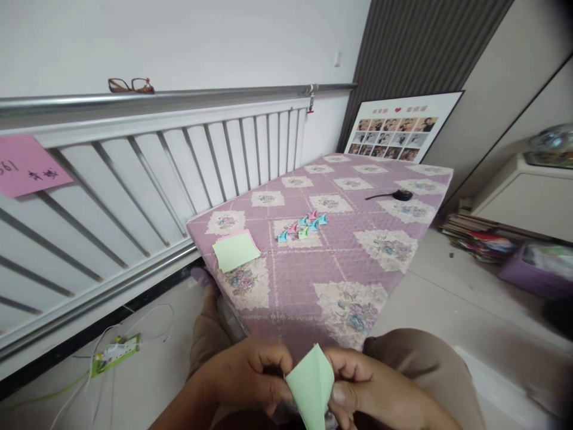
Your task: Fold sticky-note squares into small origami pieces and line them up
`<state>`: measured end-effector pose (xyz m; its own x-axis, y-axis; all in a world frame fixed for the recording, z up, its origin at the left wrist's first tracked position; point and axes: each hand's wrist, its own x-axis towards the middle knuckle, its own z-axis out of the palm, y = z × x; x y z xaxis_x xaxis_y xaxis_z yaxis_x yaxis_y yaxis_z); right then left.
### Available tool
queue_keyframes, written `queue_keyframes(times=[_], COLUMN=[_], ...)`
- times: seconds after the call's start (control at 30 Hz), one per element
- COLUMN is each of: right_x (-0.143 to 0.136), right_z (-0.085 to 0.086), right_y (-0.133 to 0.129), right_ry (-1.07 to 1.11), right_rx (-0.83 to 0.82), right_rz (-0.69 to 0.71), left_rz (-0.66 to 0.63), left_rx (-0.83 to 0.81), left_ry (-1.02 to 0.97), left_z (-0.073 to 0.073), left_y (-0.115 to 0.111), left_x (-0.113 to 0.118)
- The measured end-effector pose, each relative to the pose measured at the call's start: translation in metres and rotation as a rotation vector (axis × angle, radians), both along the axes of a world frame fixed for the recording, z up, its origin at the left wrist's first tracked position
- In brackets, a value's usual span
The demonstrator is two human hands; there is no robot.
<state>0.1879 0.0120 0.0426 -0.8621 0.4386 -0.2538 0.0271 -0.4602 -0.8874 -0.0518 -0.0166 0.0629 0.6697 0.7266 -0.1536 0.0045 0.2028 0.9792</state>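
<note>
A green paper [312,385], creased down its middle into a pointed, kite-like shape, is held up near my lap. My left hand [253,373] pinches its left edge, and my right hand [362,385] grips the right edge between thumb and fingers. Its lower end runs out of the picture. Beyond my hands, several small folded paper pieces [303,233] in blue, pink and green sit together on the patterned tablecloth [286,280]. A stack of square sheets [236,250], green over pink, lies at the table's left edge.
A black object with a thin strap [401,195] rests toward the table's far right. Glasses [131,85] sit on the pipe above the white radiator [179,161]. A photo board [394,128] leans behind the table. A power strip [117,353] with cables lies on the floor at left.
</note>
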Motion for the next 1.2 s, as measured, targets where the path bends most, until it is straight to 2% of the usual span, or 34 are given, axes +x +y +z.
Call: queue_keyframes(times=[0.07, 0.2, 0.43, 0.67, 0.8, 0.93, 1.03, 1.2], right_x=[-0.003, -0.009, -0.013, -0.013, -0.015, -0.018, -0.018, -0.009], right_z=[-0.003, -0.003, 0.004, -0.011, -0.016, -0.013, -0.009, -0.009], right_y=[0.0, 0.002, 0.01, 0.015, 0.017, 0.017, 0.016, 0.015], right_ry=[0.028, 0.073, 0.034, -0.045, -0.083, -0.07, -0.071, -0.163], right_rx=[-0.054, -0.123, -0.104, -0.194, -0.148, -0.128, -0.102, -0.006], right_rz=[0.035, 0.064, 0.203, 0.322, 0.351, 0.396, 0.38, 0.219], left_rz=[0.013, 0.031, 0.022, 0.014, -0.018, -0.024, -0.045, -0.031], left_rx=[-0.047, -0.006, -0.026, -0.046, -0.024, -0.036, -0.052, -0.04], left_ry=[-0.037, -0.011, -0.005, 0.027, 0.054, 0.058, 0.063, 0.042], left_z=[-0.002, -0.001, -0.001, -0.002, -0.004, -0.008, -0.011, -0.01], left_y=[0.0, 0.003, 0.006, 0.008, 0.01, 0.012, 0.011, 0.01], left_x=[0.0, 0.004, 0.01, 0.011, 0.011, 0.009, 0.006, 0.003])
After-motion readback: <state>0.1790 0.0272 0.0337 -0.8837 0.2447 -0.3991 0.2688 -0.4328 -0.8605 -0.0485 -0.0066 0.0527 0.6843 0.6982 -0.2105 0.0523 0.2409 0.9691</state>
